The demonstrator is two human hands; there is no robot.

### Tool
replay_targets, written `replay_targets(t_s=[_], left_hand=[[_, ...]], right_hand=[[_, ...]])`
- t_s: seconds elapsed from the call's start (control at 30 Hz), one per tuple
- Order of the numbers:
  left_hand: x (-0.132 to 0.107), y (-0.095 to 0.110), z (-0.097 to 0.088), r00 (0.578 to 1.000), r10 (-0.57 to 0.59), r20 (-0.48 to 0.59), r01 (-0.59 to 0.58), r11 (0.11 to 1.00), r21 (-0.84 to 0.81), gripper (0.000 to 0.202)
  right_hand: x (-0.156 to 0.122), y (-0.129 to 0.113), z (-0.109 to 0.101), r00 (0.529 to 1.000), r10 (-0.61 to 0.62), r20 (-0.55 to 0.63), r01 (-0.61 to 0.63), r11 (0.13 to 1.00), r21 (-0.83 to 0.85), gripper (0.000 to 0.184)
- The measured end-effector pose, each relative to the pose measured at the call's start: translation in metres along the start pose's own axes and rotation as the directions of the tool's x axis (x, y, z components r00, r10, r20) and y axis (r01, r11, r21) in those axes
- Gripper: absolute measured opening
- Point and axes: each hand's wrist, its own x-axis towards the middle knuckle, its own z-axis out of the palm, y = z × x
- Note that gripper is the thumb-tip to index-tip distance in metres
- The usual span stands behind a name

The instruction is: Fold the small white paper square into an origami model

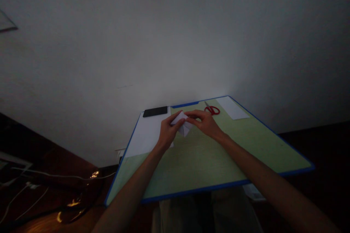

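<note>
Between my two hands, a little above the table, is a folded piece of white paper (185, 129) with creases and a point facing down toward me. My left hand (168, 130) grips its left side, thumb laid across the front face. On the other side my right hand (203, 122) pinches the paper's upper right edge between thumb and fingers. The fingertips behind the paper are partly hidden.
The light green table (213, 164) has a blue rim and stands against a wall. At its back left a black phone (155, 111) lies on white sheets (144, 134). Red-handled scissors (212, 110) and a white paper strip (232, 108) lie back right. Cables (68, 177) run at lower left.
</note>
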Motion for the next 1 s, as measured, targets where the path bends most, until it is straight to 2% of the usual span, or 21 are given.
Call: replay_targets(t_s=[0.4, 0.57, 0.77, 0.87, 1.0], left_hand=[[0.0, 0.001, 0.0, 0.996, 0.085, -0.028, -0.083, 0.994, 0.065, 0.042], [0.0, 0.001, 0.001, 0.997, 0.055, -0.062, -0.052, 0.998, 0.039, 0.04], [0.003, -0.007, 0.0, 0.997, -0.004, -0.078, -0.002, 0.997, -0.072, 0.04], [0.003, -0.008, 0.0, 0.996, -0.032, -0.079, 0.023, 0.994, -0.11, 0.04], [0.001, -0.005, 0.002, 0.998, -0.019, -0.059, 0.012, 0.994, -0.109, 0.038]], right_hand=[[-0.002, 0.0, 0.005, 0.981, -0.184, -0.056, 0.172, 0.972, -0.162, 0.022], [-0.004, -0.001, 0.007, 0.971, -0.231, -0.06, 0.215, 0.956, -0.198, 0.019], [-0.007, -0.008, 0.009, 0.986, -0.167, -0.013, 0.16, 0.961, -0.225, 0.018], [-0.008, -0.011, 0.013, 0.993, -0.116, -0.034, 0.105, 0.968, -0.229, 0.016], [-0.007, -0.01, 0.016, 0.997, 0.014, -0.077, -0.022, 0.994, -0.109, 0.012]])
